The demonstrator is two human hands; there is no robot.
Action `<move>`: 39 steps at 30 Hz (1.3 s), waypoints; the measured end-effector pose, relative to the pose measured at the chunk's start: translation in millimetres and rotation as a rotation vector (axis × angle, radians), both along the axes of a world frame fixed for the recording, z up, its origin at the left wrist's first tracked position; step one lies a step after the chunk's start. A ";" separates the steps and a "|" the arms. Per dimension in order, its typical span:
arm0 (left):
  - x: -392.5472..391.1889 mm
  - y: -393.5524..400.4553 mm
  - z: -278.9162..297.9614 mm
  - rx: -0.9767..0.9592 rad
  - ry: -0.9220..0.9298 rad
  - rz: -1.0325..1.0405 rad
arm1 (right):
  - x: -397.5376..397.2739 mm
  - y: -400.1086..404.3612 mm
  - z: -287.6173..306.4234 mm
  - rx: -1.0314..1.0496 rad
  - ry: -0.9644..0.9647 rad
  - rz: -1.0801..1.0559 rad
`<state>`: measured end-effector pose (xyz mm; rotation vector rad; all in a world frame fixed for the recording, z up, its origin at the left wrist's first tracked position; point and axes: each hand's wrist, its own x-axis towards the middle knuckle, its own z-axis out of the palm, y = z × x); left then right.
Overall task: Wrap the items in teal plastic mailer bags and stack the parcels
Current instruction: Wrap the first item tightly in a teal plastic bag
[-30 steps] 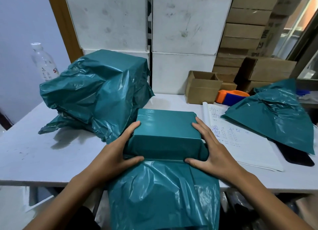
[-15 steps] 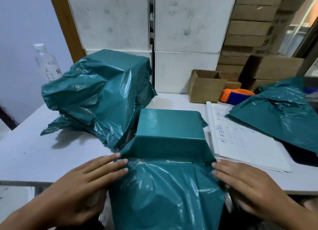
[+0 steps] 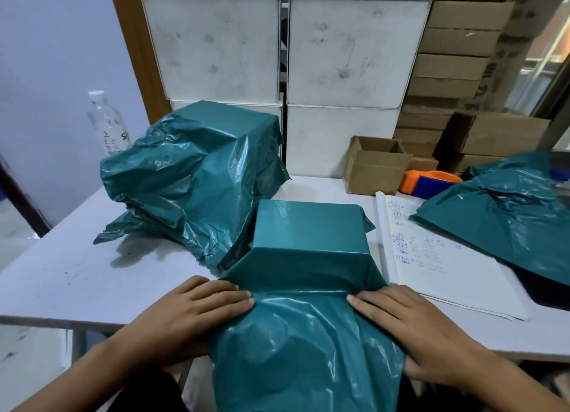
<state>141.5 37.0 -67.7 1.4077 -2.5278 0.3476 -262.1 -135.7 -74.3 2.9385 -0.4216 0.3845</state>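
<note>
A box-shaped parcel in a teal mailer bag sits at the table's near edge. The bag's loose open end hangs over that edge toward me. My left hand lies on the left side of this flap and my right hand on the right side. On both hands the fingers point inward just below the parcel and the thumbs are hidden under the plastic. A larger, crumpled teal-wrapped parcel stands behind and to the left, touching the small one.
On the white table an open notebook lies right of the parcel, with loose teal mailers beyond it. A small open carton and an orange-blue tape dispenser sit at the back. A water bottle stands far left. White and brown boxes are stacked behind.
My hands left the parcel's sides, slid back toward me, then closed inward onto the loose flap at the table's edge. The parcel stays put.
</note>
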 end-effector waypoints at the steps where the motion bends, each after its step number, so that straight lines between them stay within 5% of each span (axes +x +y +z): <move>1: -1.6 -1.5 0.4 -0.007 0.013 0.015 | 2.2 0.8 0.9 0.020 -0.002 -0.020; 12: -9.8 -19.3 12.8 -0.148 0.179 0.030 | 31.1 -5.3 22.0 -0.045 -0.347 0.019; 15: -8.1 -29.5 21.1 -0.083 0.251 0.000 | 33.1 -14.3 26.5 0.045 -0.302 0.025; 20: -12.9 -37.7 26.3 0.072 0.642 -0.005 | 36.4 -25.9 29.4 0.197 -0.367 0.046; 27: -24.2 -48.0 29.0 -0.053 0.817 0.024 | 45.8 -28.0 36.5 0.374 -0.536 0.039; 34: -31.5 -60.6 29.7 -0.096 1.146 0.382 | 63.7 -15.6 55.7 0.852 -0.930 -0.358; 39: -44.5 -66.1 48.6 -0.170 1.103 0.384 | 74.4 -18.1 59.5 0.982 -1.076 -0.422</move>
